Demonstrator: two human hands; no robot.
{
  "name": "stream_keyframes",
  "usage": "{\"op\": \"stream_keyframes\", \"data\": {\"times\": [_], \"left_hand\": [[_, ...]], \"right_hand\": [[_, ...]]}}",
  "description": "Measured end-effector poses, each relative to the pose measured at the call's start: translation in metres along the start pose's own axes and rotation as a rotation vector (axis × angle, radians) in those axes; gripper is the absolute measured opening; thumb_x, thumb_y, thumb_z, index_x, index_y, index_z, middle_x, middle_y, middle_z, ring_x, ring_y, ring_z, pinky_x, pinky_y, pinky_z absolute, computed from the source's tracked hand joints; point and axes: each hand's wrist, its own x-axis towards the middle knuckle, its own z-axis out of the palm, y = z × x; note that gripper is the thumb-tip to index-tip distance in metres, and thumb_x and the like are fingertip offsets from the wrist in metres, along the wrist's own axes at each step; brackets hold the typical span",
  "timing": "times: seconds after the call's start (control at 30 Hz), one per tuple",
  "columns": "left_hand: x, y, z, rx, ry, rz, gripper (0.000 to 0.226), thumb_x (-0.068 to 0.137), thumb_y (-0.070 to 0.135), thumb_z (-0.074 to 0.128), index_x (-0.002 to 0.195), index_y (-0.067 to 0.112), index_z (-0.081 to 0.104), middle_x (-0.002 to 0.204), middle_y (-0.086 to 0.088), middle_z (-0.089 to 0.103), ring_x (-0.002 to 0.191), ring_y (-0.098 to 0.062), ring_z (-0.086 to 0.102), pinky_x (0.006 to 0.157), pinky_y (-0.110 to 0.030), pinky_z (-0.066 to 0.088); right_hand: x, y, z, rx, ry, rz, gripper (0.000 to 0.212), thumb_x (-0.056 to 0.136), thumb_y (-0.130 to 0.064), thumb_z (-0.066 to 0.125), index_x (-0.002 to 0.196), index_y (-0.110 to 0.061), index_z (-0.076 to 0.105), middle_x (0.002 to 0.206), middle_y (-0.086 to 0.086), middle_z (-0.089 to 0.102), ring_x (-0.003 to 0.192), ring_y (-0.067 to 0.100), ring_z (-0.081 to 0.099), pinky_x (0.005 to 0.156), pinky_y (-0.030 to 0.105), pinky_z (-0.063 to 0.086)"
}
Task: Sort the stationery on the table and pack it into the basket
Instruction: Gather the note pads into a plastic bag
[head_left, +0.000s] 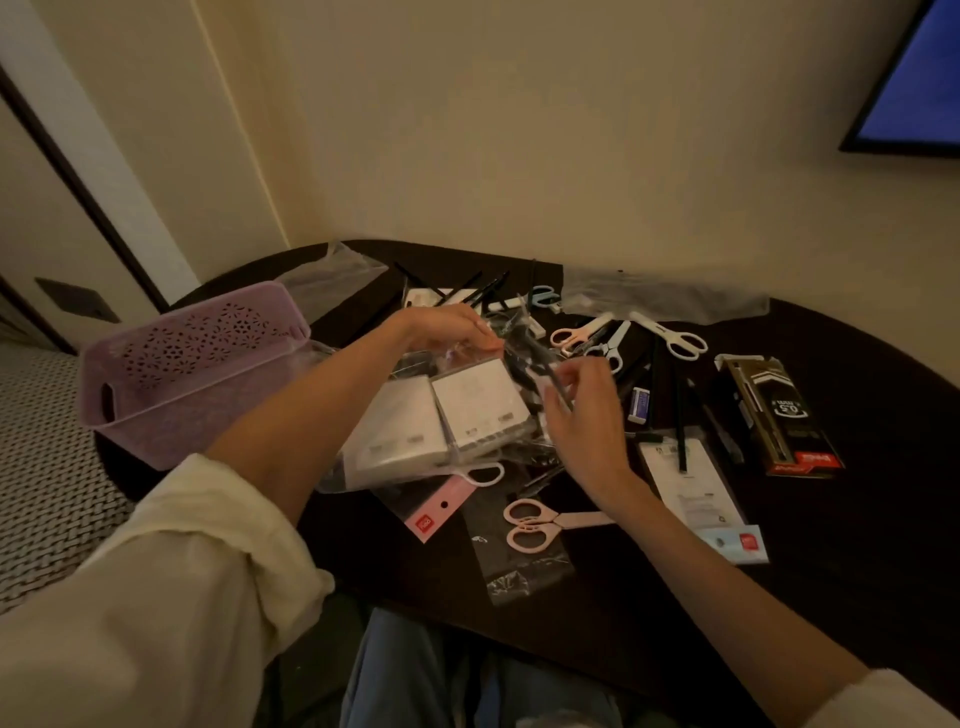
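Note:
A purple perforated basket (192, 374) stands at the left edge of the dark table (831, 561). My left hand (447, 327) pinches the top edge of a clear plastic bag (519, 358) above two white boxes (467, 415) wrapped in plastic. My right hand (587, 410) holds black pens (545, 364) at the bag's mouth. Pink scissors (540, 522) lie below my right wrist. More scissors (670, 335), pink, blue and white, lie farther back.
A black pen box (779, 415) and loose black pens (680, 410) lie on the right. An eraser (639, 402), empty clear sleeves (514, 556) and a white card (691, 488) are scattered around. Clear bags (665, 299) sit by the wall.

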Motion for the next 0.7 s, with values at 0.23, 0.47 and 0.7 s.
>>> {"op": "stream_keyframes", "data": {"times": [0.23,0.47,0.7], "left_hand": [[0.001,-0.002,-0.001,-0.047,0.022,0.055,0.021,0.092,0.021,0.063,0.103,0.007,0.073,0.1,-0.004,0.074,0.1,-0.016,0.066,0.093,-0.031,0.05],[0.0,0.001,0.006,-0.075,0.092,0.078,0.019,0.094,0.02,0.06,0.098,0.006,0.072,0.086,-0.001,0.074,0.066,-0.004,0.061,0.062,-0.017,0.046],[0.003,0.0,0.008,-0.031,0.096,0.065,0.02,0.094,0.023,0.06,0.094,0.009,0.074,0.096,-0.016,0.072,0.045,-0.004,0.04,0.042,-0.016,0.033]], "right_hand": [[-0.01,-0.01,0.02,0.325,-0.445,0.24,0.051,0.071,-0.028,0.084,0.114,-0.009,0.063,0.107,-0.002,0.069,0.098,0.011,0.065,0.083,0.027,0.054],[-0.018,0.002,0.02,0.274,-0.534,0.002,0.058,0.069,-0.02,0.085,0.121,-0.012,0.063,0.116,-0.001,0.068,0.106,0.008,0.062,0.09,0.021,0.05],[-0.016,0.008,0.024,0.228,-0.534,-0.024,0.039,0.083,-0.003,0.07,0.122,-0.006,0.064,0.118,0.006,0.068,0.112,0.016,0.062,0.099,0.029,0.048]]}}
